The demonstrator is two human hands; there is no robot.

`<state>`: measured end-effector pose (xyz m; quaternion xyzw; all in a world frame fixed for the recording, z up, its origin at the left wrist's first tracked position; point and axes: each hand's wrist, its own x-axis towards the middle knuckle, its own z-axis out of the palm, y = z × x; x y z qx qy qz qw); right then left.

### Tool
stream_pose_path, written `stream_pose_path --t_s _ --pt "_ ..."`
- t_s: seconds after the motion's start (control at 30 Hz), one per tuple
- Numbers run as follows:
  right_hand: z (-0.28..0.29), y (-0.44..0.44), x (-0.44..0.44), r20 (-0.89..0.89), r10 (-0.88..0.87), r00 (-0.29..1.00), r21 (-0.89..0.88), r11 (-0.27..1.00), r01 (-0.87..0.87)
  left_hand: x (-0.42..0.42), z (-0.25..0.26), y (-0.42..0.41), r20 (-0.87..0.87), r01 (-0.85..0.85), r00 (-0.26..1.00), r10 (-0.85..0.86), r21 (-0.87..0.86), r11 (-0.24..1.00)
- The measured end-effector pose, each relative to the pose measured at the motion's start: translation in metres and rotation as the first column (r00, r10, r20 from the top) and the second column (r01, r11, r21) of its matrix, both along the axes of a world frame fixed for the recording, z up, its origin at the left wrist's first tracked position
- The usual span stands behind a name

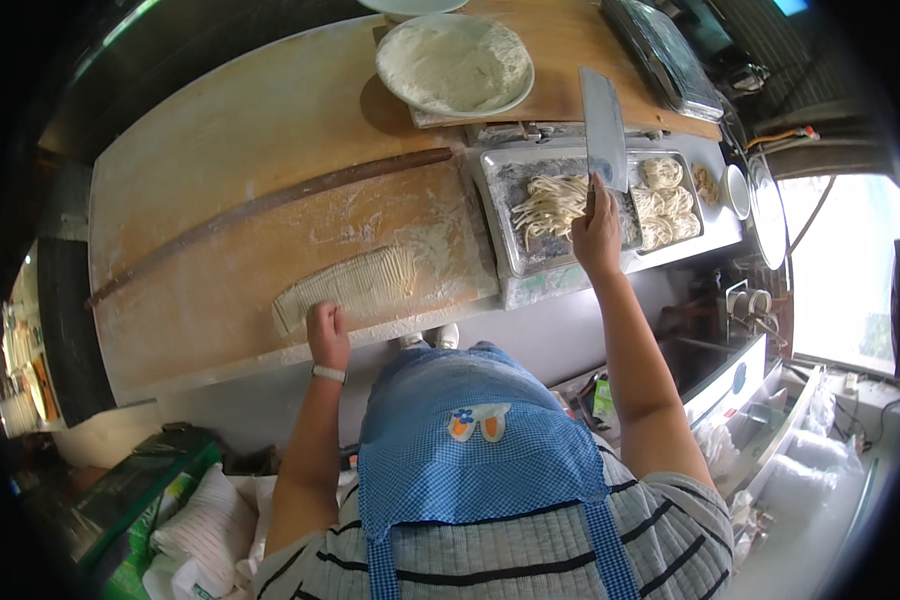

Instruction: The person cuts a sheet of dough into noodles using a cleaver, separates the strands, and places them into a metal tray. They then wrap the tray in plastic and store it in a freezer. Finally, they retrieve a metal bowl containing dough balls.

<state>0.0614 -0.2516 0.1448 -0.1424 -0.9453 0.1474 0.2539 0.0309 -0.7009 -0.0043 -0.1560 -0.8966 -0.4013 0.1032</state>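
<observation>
My right hand (598, 229) is closed around the handle of a wide-bladed cleaver (604, 127), raised over a metal tray (499, 217) that holds a loose heap of cut noodles (551, 204). The blade points away from me and hides part of the tray's edge. Near the front edge of the floured wooden board (225, 255), my left hand (328, 330) has its fingers curled beside a folded, sliced strip of dough (352, 285). Whether those fingers hold anything cannot be told.
A long wooden rolling pin (270, 210) lies across the board. A bowl of flour (456, 66) stands beyond it. To the right are a second tray with noodle bundles (664, 202), a small white bowl (736, 191) and what looks like a scale (667, 56).
</observation>
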Motion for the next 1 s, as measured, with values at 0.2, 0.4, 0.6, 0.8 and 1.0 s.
stream_pose_path --t_s 0.2,0.4,0.6,0.8,1.0 --pt "0.006 0.038 -0.021 0.089 0.094 0.992 0.017 0.995 -0.096 -0.008 0.006 0.067 0.067 0.137 0.989 -0.133 -0.054 0.989" --pt "0.006 0.107 -0.044 0.069 -0.043 0.997 -0.11 0.993 0.051 -0.017 0.009 0.131 0.011 -0.139 0.987 0.157 -0.416 0.899" --pt "0.015 0.187 -0.105 -0.039 0.087 0.995 -0.022 0.996 -0.088 -0.022 0.011 0.164 0.032 -0.252 0.937 0.348 -0.627 0.737" --pt "0.011 0.244 -0.153 -0.062 0.16 0.985 0.092 0.984 -0.154 -0.031 0.007 0.171 -0.039 -0.251 0.933 0.358 -0.784 0.568" --pt "0.006 0.212 -0.091 0.009 0.408 0.913 -0.082 0.91 -0.406 -0.029 -0.006 0.159 -0.04 -0.427 0.851 0.523 -0.633 0.646"
